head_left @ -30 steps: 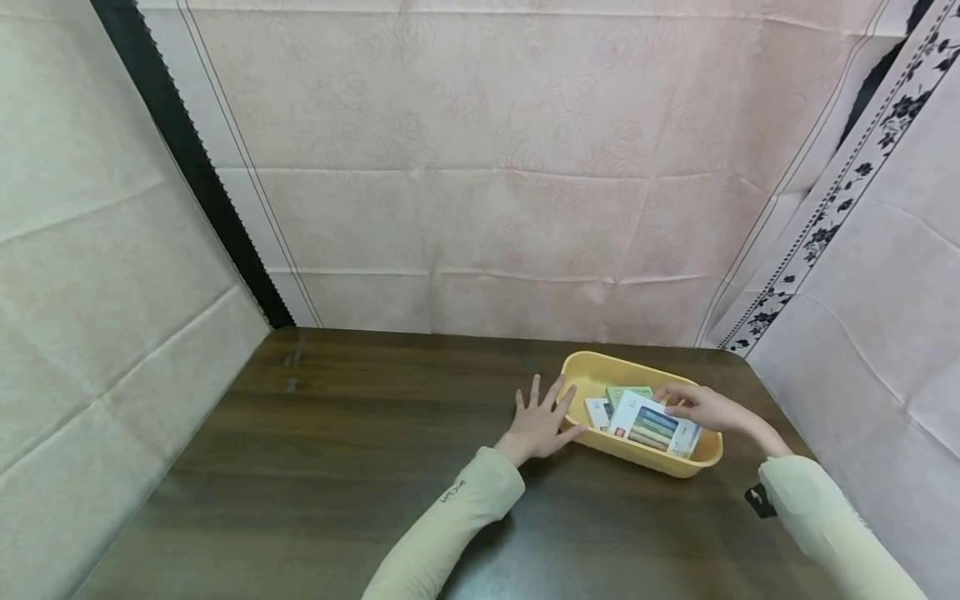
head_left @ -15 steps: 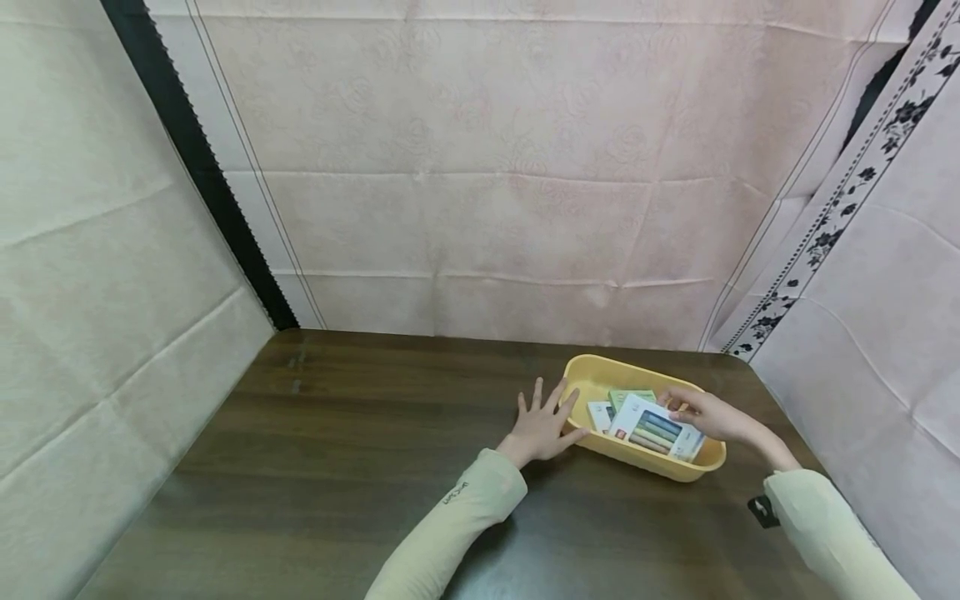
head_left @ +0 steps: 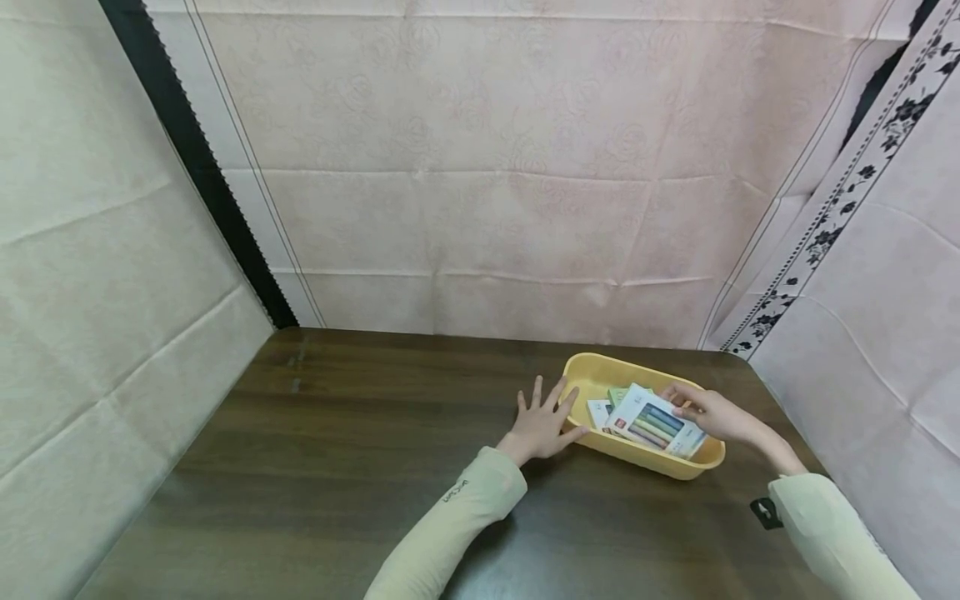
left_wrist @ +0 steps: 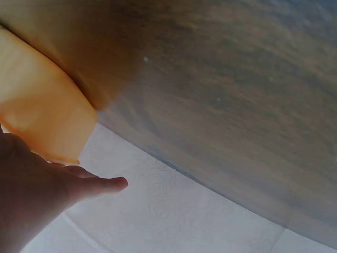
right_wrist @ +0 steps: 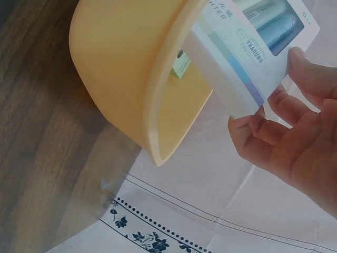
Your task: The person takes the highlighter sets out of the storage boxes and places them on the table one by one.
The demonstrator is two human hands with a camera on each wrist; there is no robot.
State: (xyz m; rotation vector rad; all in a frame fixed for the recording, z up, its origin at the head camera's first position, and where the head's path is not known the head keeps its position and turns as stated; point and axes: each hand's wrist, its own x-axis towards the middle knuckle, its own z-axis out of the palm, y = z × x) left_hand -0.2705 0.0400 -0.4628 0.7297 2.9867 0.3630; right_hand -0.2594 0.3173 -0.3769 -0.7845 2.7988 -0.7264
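A white box of highlighters (head_left: 651,422), its window showing pastel pens, tilts over the yellow basket (head_left: 630,454). My right hand (head_left: 705,410) pinches it by one end. In the right wrist view, the thumb of the right hand (right_wrist: 300,126) lies on the front of the highlighter box (right_wrist: 253,47) and the fingers curl behind its edge. Beneath it in the basket lie a green box (head_left: 617,395) and another white box (head_left: 597,412), both partly hidden. My left hand (head_left: 536,425) has its fingers spread against the basket's left end; in the left wrist view its thumb (left_wrist: 102,185) sticks out straight.
The basket stands near the back right of a dark wooden table (head_left: 360,467). Pale cloth (head_left: 480,183) hangs behind the table and along both sides. A black tag (head_left: 766,512) hangs by the right sleeve.
The highlighter box has risen slightly and tilted in my right hand since half a second ago. My left hand stays at the basket's end.
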